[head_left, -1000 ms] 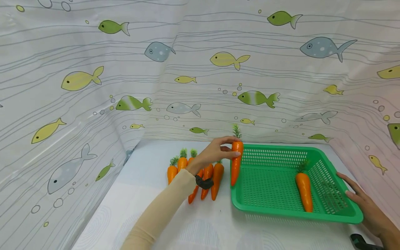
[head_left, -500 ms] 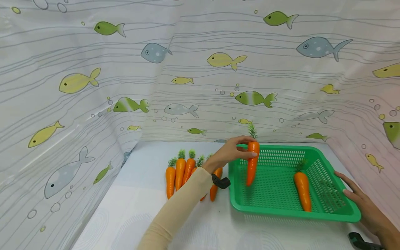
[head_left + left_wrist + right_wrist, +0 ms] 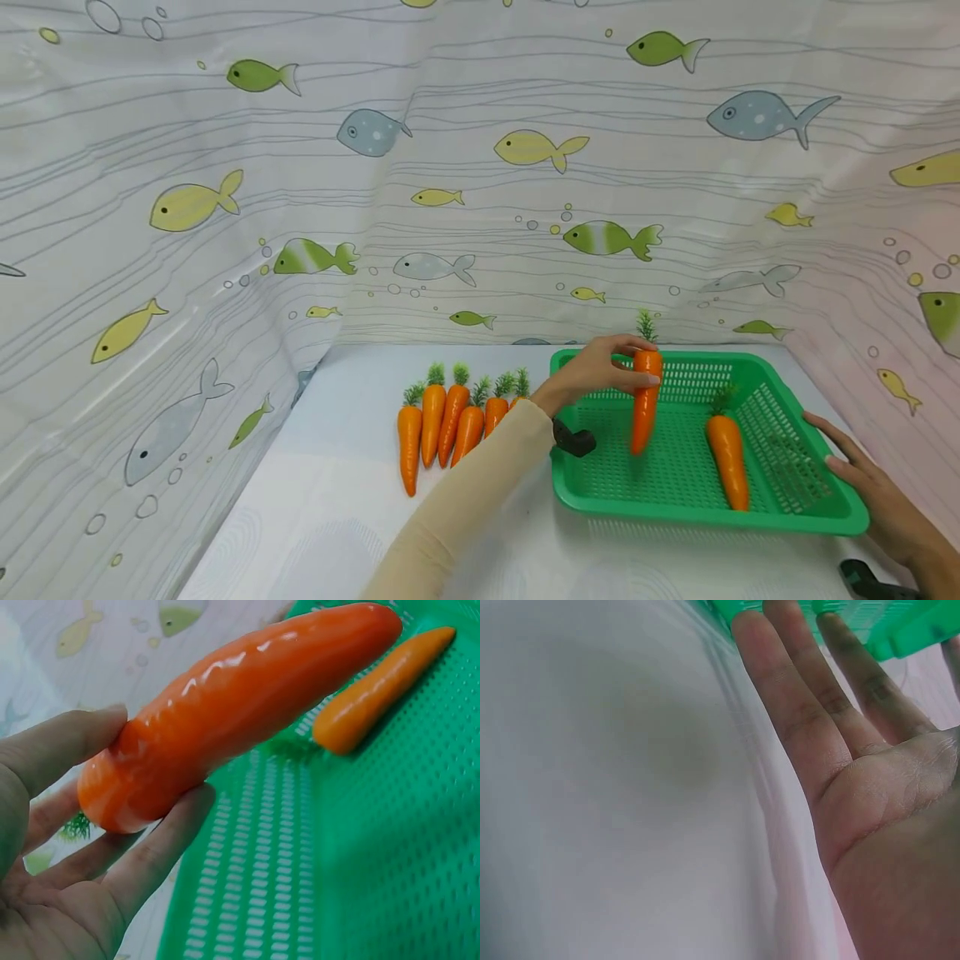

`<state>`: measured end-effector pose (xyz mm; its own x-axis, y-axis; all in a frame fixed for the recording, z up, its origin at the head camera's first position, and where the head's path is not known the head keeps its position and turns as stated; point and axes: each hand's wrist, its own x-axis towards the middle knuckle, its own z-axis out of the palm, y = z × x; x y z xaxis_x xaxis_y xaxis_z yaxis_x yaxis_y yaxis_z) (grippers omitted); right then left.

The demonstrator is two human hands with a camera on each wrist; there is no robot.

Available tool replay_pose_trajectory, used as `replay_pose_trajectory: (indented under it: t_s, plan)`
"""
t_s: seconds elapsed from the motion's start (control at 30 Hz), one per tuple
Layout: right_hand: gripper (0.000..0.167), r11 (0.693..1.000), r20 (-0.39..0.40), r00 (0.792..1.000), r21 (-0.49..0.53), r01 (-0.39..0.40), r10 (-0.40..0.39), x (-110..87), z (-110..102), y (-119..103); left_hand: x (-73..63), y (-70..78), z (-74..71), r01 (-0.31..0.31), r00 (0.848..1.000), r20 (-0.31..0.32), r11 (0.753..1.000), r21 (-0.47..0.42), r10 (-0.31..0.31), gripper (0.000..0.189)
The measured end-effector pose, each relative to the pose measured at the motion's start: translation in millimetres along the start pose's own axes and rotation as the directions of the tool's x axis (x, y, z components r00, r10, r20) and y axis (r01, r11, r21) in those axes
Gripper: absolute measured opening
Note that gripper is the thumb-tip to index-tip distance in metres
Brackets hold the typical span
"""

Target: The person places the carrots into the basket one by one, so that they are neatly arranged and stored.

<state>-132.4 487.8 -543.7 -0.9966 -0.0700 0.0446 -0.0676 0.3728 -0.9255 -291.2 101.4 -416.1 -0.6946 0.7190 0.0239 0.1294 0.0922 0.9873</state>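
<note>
My hands are apart, each on something different. With my left hand [image 3: 600,367] I pinch a carrot [image 3: 645,408] near its thick end, thumb on one side and fingers on the other. It hangs nearly upright over the green basket [image 3: 678,462], left of the basket's middle, with its tip down and its leafy tuft [image 3: 647,325] up. I can't tell whether the tip touches the basket's floor. My right hand [image 3: 873,492] rests against the basket's right end, its fingers straight. A second carrot [image 3: 727,458] lies inside the basket, toward its right end. On the worktop [image 3: 337,467], left of the basket, a row of carrots [image 3: 432,417] shows six green tops; my beige sleeve [image 3: 472,500] hides part of it. Behind the basket hangs a fish-printed sheet [image 3: 487,237].
</note>
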Motion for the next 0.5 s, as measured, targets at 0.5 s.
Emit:
replay_pose_trajectory:
  t_s: [0.5]
  plan:
    - [0.06, 0.999, 0.012, 1.0, -0.051, 0.004, -0.004, -0.7, -2, -1, 31.6, -19.6, 54.9, 0.168, 0.986, -0.033, 0.985, 0.049, -0.166, 0.041]
